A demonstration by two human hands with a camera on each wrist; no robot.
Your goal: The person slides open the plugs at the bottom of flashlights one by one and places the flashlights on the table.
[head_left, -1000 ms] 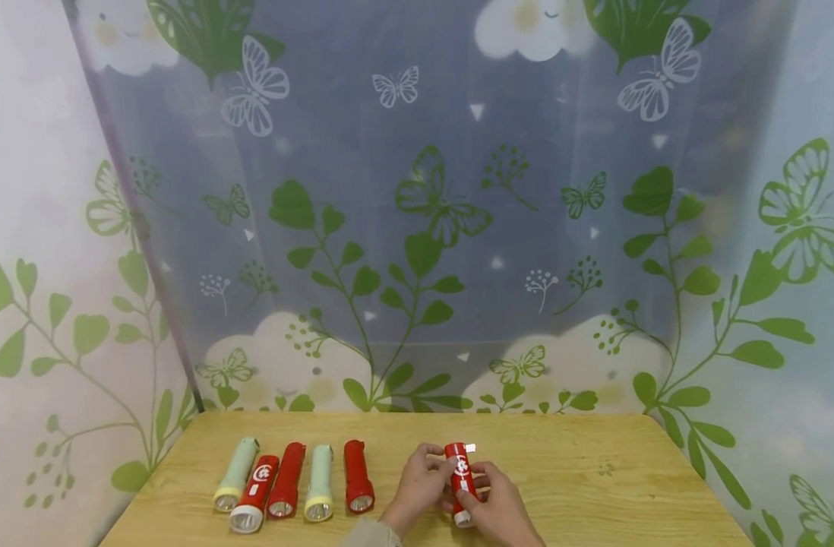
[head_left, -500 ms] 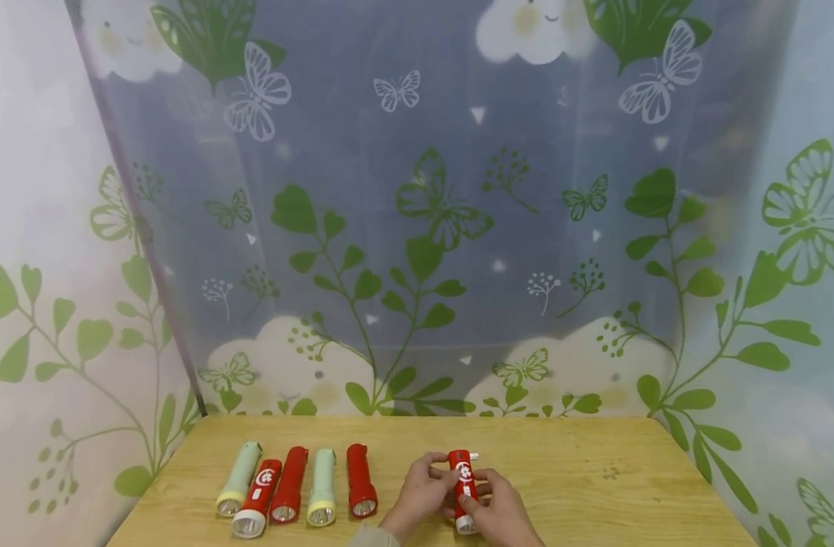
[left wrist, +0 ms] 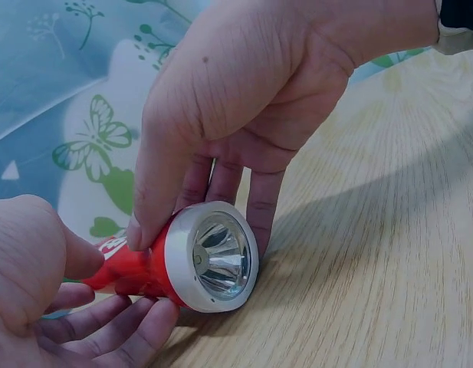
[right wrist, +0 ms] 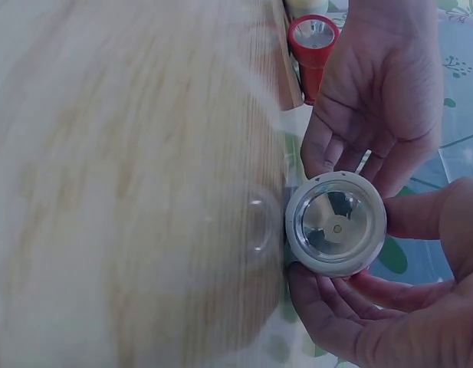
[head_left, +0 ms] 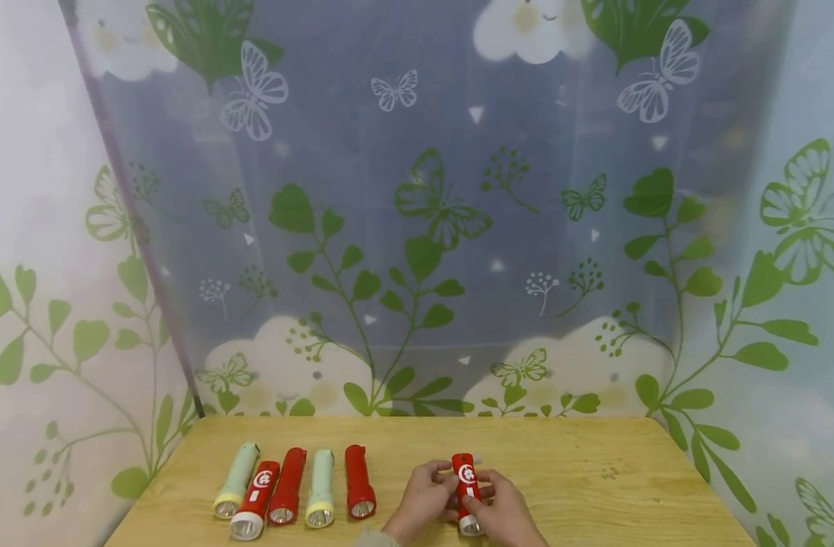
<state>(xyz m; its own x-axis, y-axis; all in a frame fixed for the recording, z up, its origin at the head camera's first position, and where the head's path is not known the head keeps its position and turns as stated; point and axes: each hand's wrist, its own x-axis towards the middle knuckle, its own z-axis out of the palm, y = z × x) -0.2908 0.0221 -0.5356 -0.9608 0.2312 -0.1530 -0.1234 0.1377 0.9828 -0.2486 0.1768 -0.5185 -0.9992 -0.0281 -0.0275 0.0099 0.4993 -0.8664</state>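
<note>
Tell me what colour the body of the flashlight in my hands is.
The flashlight body is red with white markings, clearest in the head view.

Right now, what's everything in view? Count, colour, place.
held flashlight: 1, red and white, right of row
white-rimmed flashlight: 1, red, second from left in row
plain flashlights: 2, red, third and fifth
yellow-rimmed flashlights: 2, pale green, first and fourth
wooden table: 1, yellowish, beneath them
butterfly-print backdrop: 1, blue, white, green, around table
sleeve: 1, beige, left wrist
left hand: 1, bare, gripping held flashlight
right hand: 1, bare, gripping held flashlight
</note>
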